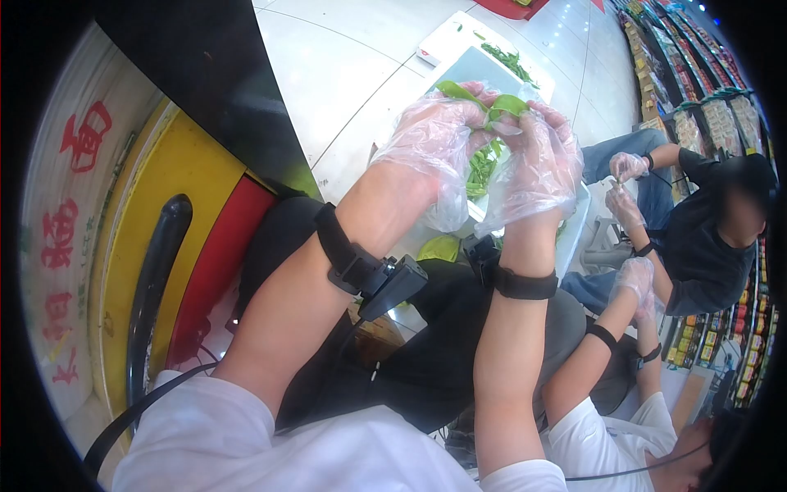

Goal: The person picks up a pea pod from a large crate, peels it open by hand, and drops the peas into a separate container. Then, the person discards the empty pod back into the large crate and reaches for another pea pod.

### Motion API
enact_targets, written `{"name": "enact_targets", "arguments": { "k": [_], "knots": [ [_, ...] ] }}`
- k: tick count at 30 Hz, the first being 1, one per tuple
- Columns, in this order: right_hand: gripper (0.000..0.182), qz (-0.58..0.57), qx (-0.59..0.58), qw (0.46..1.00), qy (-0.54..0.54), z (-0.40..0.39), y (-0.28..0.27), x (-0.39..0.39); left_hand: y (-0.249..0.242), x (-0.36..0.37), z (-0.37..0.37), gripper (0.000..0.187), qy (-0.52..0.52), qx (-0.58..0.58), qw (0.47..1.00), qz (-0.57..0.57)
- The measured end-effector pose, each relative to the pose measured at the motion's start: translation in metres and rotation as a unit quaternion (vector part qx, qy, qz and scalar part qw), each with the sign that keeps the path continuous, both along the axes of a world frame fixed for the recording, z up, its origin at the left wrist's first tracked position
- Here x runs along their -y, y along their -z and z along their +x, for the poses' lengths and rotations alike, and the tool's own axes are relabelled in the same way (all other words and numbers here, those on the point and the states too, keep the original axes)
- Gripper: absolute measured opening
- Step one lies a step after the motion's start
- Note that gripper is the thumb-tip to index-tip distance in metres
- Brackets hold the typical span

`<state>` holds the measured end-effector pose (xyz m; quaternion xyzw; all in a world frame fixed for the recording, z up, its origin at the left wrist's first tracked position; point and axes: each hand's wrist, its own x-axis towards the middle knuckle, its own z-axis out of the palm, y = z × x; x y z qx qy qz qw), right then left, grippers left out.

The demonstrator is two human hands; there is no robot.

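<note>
Both my hands wear loose clear plastic gloves and meet above a white foam box [584,213]. My left hand [438,127] is closed, its fingertips pinching a flat green piece [510,104] that looks like a bean pod. From the other side my right hand [541,156] pinches the same piece, thumb and fingers pressed together. Part of the green piece is hidden behind the fingers. Below the hands, chopped green pieces [481,172] lie in the box. Beneath my left wrist is a larger yellow-green piece [440,248].
Beyond the hands, a white foam lid [459,37] on the tiled floor [352,49] carries green strips [510,61]. Two people with gloved hands [627,205] sit at right, before stocked shelves [689,66]. A yellow and red cabinet with a black handle [156,279] stands left.
</note>
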<state>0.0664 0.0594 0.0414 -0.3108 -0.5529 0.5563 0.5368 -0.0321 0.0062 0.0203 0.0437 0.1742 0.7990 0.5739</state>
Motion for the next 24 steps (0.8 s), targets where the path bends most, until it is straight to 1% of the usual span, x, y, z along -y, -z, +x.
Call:
{"name": "enact_targets", "arguments": {
  "k": [2, 6, 11, 15, 18, 20, 24],
  "knots": [
    [0.019, -0.001, 0.02, 1.0, 0.006, 0.0, -0.002, 0.0, 0.0, 0.001, 0.0, 0.035, 0.0, 0.003, 1.0, 0.005],
    [0.018, 0.001, 0.029, 0.999, 0.018, 0.0, -0.004, 0.001, 0.001, 0.002, 0.0, 0.037, 0.006, 0.016, 1.0, 0.018],
    [0.019, -0.015, -0.013, 1.0, 0.019, -0.001, -0.005, 0.003, -0.004, 0.003, 0.001, 0.037, 0.002, 0.017, 1.0, 0.008],
    [0.02, -0.014, -0.015, 1.0, 0.02, -0.001, -0.004, 0.002, -0.002, 0.002, -0.001, 0.035, 0.01, 0.031, 0.999, 0.017],
    [0.015, -0.012, -0.021, 0.999, 0.022, -0.001, -0.003, 0.001, -0.001, -0.002, -0.002, 0.033, 0.006, 0.021, 1.0, 0.005],
    [0.021, -0.028, 0.0, 0.999, 0.021, -0.001, -0.006, 0.003, -0.005, 0.0, -0.001, 0.032, 0.005, 0.015, 1.0, -0.002],
    [0.015, -0.013, -0.004, 1.0, 0.018, -0.001, -0.004, 0.0, -0.012, 0.003, 0.0, 0.032, -0.001, -0.009, 1.0, -0.015]
  ]
}}
